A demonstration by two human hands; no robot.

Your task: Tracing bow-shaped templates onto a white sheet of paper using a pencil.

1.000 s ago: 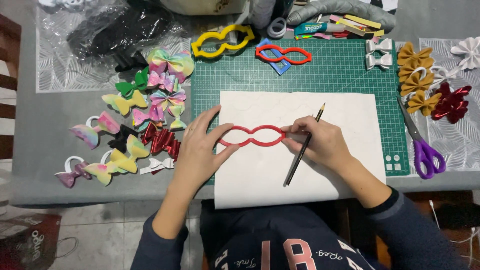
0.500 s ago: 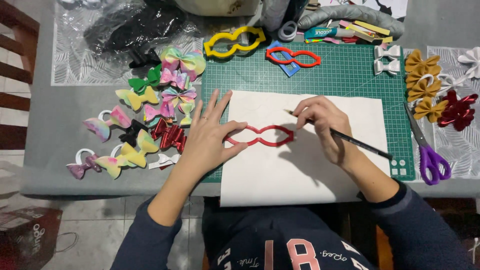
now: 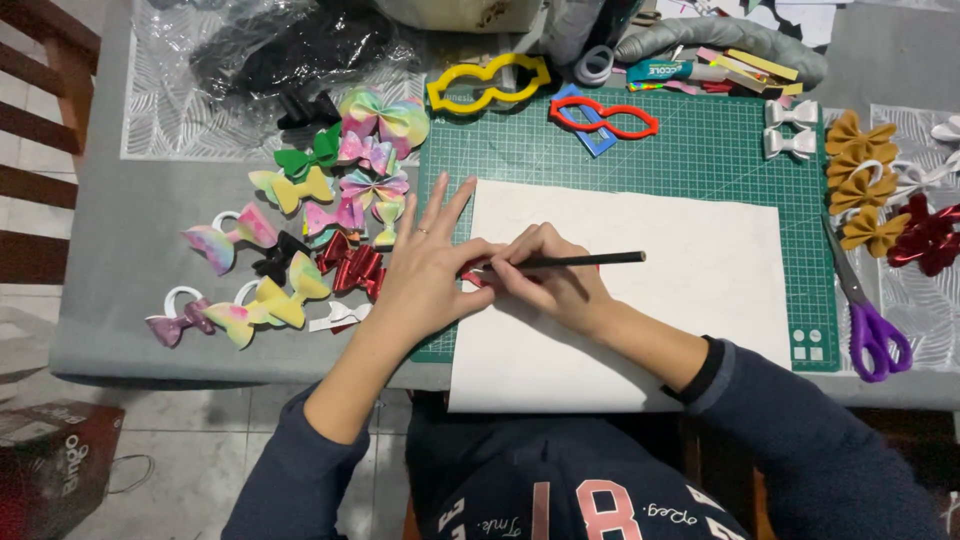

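My left hand (image 3: 425, 275) lies flat, fingers spread, pinning the red template (image 3: 474, 279), mostly hidden, on the white sheet (image 3: 690, 270). My right hand (image 3: 550, 275) pinches 1 black pencil (image 3: 590, 261), lying almost level.

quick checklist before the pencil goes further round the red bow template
1. Left hand pins the red template on the white sheet: ok.
2. Right hand has a grip on the pencil: ok.
3. Pencil tip at the template edge: cannot tell, fingers hide it.
4. Sheet lies flat on the green cutting mat: ok.
5. Room on the sheet to the right of the hands: ok.
6. Purple scissors lie apart from the sheet: ok.
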